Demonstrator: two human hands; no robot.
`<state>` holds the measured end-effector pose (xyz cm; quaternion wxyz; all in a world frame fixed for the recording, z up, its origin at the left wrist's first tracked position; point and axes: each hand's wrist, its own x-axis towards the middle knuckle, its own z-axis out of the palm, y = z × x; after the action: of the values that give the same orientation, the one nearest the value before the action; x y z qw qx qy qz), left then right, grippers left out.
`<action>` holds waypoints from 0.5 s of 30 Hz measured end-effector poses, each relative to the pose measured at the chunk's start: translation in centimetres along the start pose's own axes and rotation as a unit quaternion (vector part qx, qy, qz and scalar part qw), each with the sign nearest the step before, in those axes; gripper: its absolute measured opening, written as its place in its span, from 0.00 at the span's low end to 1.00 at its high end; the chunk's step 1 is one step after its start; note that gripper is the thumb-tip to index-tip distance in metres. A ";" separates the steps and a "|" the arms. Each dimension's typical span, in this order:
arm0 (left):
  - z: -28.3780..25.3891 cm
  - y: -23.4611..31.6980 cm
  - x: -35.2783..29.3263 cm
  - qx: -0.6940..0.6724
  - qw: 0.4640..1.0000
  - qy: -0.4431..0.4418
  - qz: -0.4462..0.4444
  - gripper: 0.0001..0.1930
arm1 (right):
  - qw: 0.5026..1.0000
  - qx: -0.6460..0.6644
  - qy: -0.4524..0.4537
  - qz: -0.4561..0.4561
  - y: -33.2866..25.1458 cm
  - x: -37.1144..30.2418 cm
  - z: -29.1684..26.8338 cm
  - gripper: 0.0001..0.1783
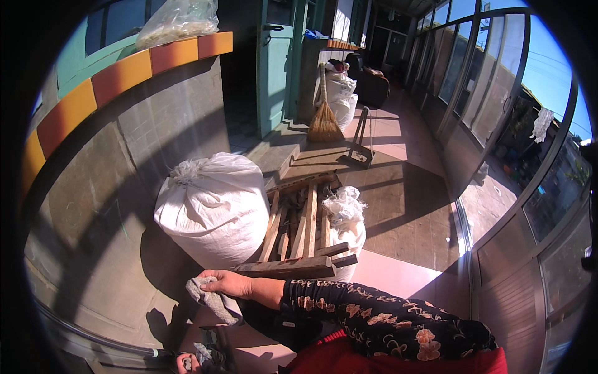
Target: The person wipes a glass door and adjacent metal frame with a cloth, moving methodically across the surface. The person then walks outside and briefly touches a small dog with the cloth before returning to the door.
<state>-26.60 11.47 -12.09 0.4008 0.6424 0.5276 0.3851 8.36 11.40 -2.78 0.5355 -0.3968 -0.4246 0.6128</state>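
My right hand (229,283) reaches across to the left, its fingers closed on a crumpled grey cloth (215,302) that hangs down from them. The arm wears a black sleeve with a flower pattern. At the lower edge, only part of my left hand (186,363) shows. Its fingers look curled, beside a crumpled grey-white bundle (210,356); what they grip is too small to make out. Just beyond my right hand stands a big, full white sack (215,209), gathered at its top.
Wooden slatted frame (298,234) leans between the big sack and a smaller white sack (346,215). Farther off are a straw broom (325,124), a long-handled dustpan (360,153) and more sacks (341,93). A tiled ledge (124,78) tops the left wall; windows line the right.
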 end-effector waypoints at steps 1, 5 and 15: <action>0.0 0.0 0.0 0.006 1.000 0.000 0.008 0.03 | 1.000 -0.002 0.003 0.002 0.1 0.0 0.0 0.15; -0.1 -0.2 0.1 0.017 1.000 -0.003 0.000 0.03 | 1.000 0.007 -0.005 -0.009 0.4 0.3 -0.1 0.15; -0.3 -0.5 0.0 0.013 1.000 -0.007 -0.020 0.02 | 1.000 -0.018 -0.003 -0.013 0.5 0.4 -0.2 0.15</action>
<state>-27.06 11.60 -12.44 0.4036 0.6398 0.5423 0.3657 8.37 11.84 -3.35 0.5350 -0.3991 -0.4424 0.5990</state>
